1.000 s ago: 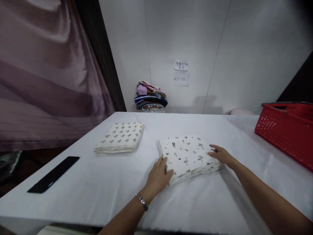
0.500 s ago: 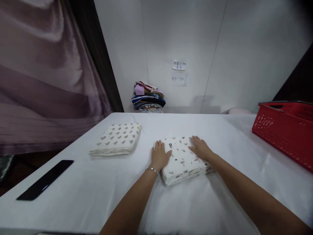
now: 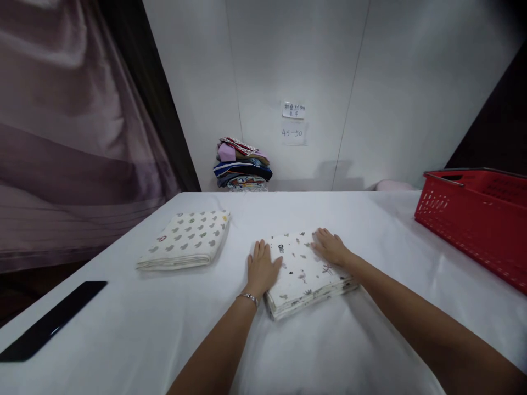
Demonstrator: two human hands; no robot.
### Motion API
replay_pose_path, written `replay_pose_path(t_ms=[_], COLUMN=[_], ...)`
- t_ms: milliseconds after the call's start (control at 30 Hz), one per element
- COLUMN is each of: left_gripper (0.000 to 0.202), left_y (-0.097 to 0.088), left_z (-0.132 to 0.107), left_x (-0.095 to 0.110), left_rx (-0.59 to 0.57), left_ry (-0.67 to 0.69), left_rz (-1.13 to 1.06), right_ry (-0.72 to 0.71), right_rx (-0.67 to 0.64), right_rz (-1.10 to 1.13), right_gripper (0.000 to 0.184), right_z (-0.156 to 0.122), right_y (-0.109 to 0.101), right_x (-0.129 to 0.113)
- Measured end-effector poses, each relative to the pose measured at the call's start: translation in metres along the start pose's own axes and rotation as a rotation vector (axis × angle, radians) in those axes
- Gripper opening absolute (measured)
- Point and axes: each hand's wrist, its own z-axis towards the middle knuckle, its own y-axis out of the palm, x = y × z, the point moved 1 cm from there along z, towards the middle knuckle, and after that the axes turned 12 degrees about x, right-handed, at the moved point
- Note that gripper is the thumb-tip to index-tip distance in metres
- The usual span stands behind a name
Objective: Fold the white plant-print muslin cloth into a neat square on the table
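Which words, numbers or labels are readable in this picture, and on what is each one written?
"45-50": handwritten on the lower note on the wall.
Upper note: handwritten characters, too small to read.

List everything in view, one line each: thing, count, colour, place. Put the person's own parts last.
printed folded cloth: 1, white with small dark prints, table centre, under both hands
second folded cloth: 1, white with grey prints, table left, apart from the other cloth
table: 1, white cover, fills the foreground
basket: 1, red, table's right side
flat slab: 1, black, table's near left edge
clothes stack: 1, mixed colours, behind the table by the wall
paper notes: 2, white, on the wall
curtain: 1, mauve, left
bracelet: 1, silver, left wrist
left hand: 1, open, flat on the cloth's left edge
right hand: 1, open, flat on the cloth's far right part
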Motion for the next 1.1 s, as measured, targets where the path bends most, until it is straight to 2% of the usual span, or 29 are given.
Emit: replay_pose_path(t_ms=[133,300,400,567,900,1000,1100], left_gripper=[0.062,0.062,0.062,0.061,0.063,0.064,0.065], left_y=[0.000,0.001,0.001,-0.001,-0.002,-0.003,-0.006], left_z=[0.000,0.000,-0.001,-0.001,-0.002,-0.001,-0.001], left_x=[0.000,-0.001,-0.001,-0.001,0.000,0.000,0.003], left_rx=[-0.002,-0.003,0.008,-0.002,0.030,0.034,0.010], left_ry=[0.010,0.011,0.008,0.006,0.014,0.021,0.012], left_rz=[0.000,-0.006,-0.011,-0.012,-0.018,-0.016,-0.008], right_ry=[0.026,0.015,0.021,0.076,0.369,0.432,0.444], right_rx=[-0.003,0.003,0.000,-0.029,0.045,0.031,0.055], right_rz=[-0.019,0.034,0.073,0.188,0.235,0.313,0.469], right_gripper=[0.058,0.065,0.066,0.065,0.072,0.073,0.071], right_z=[0.014,0.015,0.015,0.005,-0.061,-0.068,-0.061], right_y=[0.005,0.021,0.023,0.014,-0.011,-0.015,-0.021], right_x=[0.009,0.021,0.025,0.030,0.047,0.051,0.059])
